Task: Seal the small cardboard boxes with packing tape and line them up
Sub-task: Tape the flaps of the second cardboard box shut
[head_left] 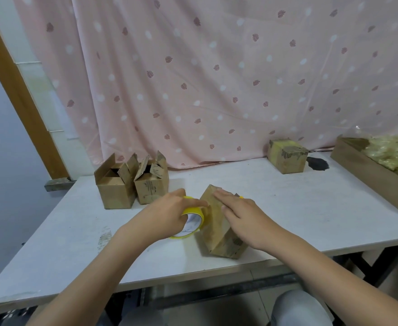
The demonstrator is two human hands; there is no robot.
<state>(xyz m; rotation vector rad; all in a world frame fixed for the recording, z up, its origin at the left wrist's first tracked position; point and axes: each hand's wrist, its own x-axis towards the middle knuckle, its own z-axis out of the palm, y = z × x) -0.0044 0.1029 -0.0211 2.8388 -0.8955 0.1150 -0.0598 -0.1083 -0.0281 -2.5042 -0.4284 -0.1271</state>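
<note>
A white desk (299, 208) with scuffs and grey smudges fills the lower half of the view, its near edge running toward 7 o'clock, with dark metal legs showing beneath at 4 o'clock. Behind it hangs a pink curtain (216, 78) printed with white ovals and dark leaf shapes; a brown wooden door frame (17, 95) slants down at 10 o'clock beside a grey-blue wall.

Near the desk's centre a closed cardboard box (219, 228) sits tilted. The right hand (242, 220) lies flat on its top, fingers straight, its grip apart and pressing. At the box's 9 o'clock side, touching it, is a yellow tape roll (192, 222); the left hand (169, 215) has its grip clamped round the roll, forefinger reaching to the box's edge.

At 10 o'clock two open boxes (132, 187) stand side by side, flaps up. At 1 o'clock a sealed box (287, 155) rests by the curtain, next to a dark stain. At 3 o'clock a wooden tray (367, 168) holds crumpled yellowish clear wrapping.
</note>
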